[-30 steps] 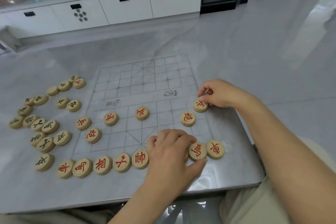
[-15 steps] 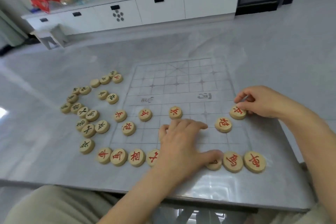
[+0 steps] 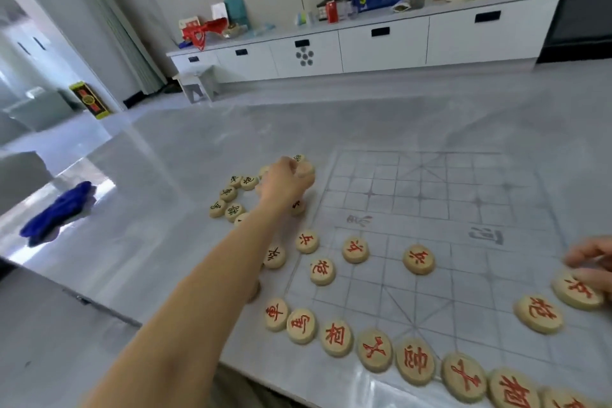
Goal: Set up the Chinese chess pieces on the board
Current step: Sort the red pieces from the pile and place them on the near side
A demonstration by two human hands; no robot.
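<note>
A clear plastic board (image 3: 430,195) with a printed grid lies on the grey table. Red-lettered wooden pieces line its near edge (image 3: 377,349). Three red soldiers (image 3: 355,248) and two cannons (image 3: 322,271) stand farther in. Dark-lettered pieces (image 3: 231,205) lie in a loose pile left of the board. My left hand (image 3: 286,184) is stretched over the far end of that pile, fingers curled around a piece (image 3: 305,170). My right hand (image 3: 592,262) is at the right frame edge, fingertips on a red soldier (image 3: 577,291).
The table's near-left edge runs diagonally under my left forearm. A blue cloth (image 3: 58,209) lies on the floor to the left. A white low cabinet (image 3: 364,46) with bags and cans stands against the far wall, with a small stool (image 3: 198,83) beside it.
My left hand left the near row and reached far left to the loose pile, closing on a piece. The view swung left. My right hand stays on the red soldier.
</note>
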